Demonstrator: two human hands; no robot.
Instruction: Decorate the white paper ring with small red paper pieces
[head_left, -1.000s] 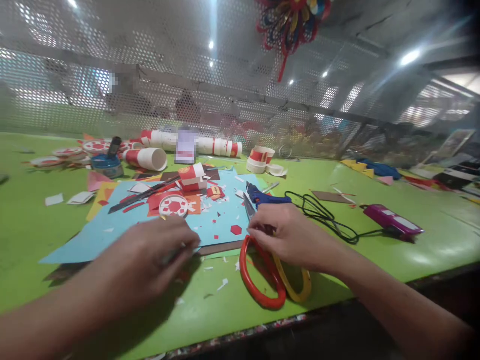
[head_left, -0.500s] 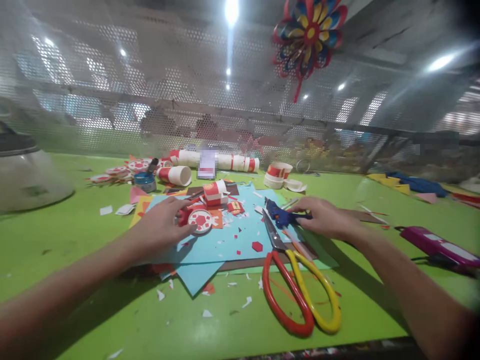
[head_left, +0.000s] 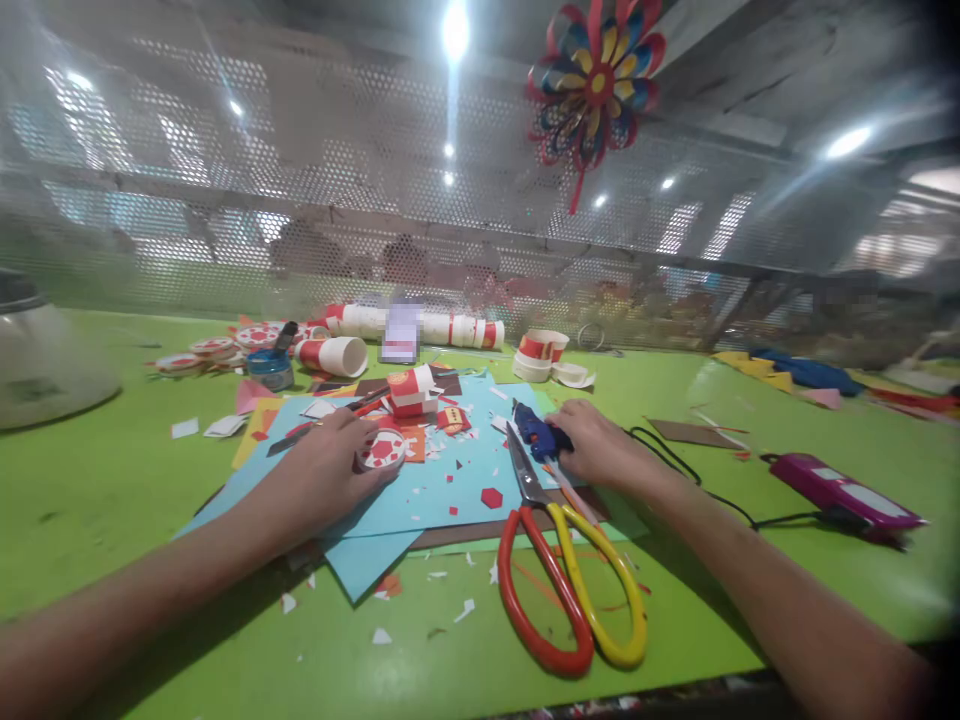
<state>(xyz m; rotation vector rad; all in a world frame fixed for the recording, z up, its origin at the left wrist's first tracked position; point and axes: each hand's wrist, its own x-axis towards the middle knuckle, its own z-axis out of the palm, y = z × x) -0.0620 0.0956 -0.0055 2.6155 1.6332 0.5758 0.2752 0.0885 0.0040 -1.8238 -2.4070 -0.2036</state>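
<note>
My left hand (head_left: 334, 462) is closed on the edge of a round white paper disc (head_left: 384, 450) with red patches, holding it low over the light blue paper (head_left: 420, 500). On the right, my right hand (head_left: 596, 445) is wrapped around the grip of a small dark blue glue gun (head_left: 534, 434), whose nozzle points away to the left. Its handle is mostly hidden by my fingers. Beside the gun lie big scissors (head_left: 534, 490) with one red and one yellow handle, blades slightly apart. A cut red-and-white paper cup piece (head_left: 411, 388) sits between the hands.
Paper scraps and a red hexagon (head_left: 491, 497) are scattered about. Farther back stand a blue jar (head_left: 270, 372), a cup (head_left: 334, 356), a row of stacked cups (head_left: 457, 330) and cut cup rings (head_left: 534, 358). A purple device (head_left: 844, 492) with a black cord lies right.
My right hand has closed farther around the glue gun's handle. My left hand still holds the disc, now turned a little. The whole view has shifted slightly.
</note>
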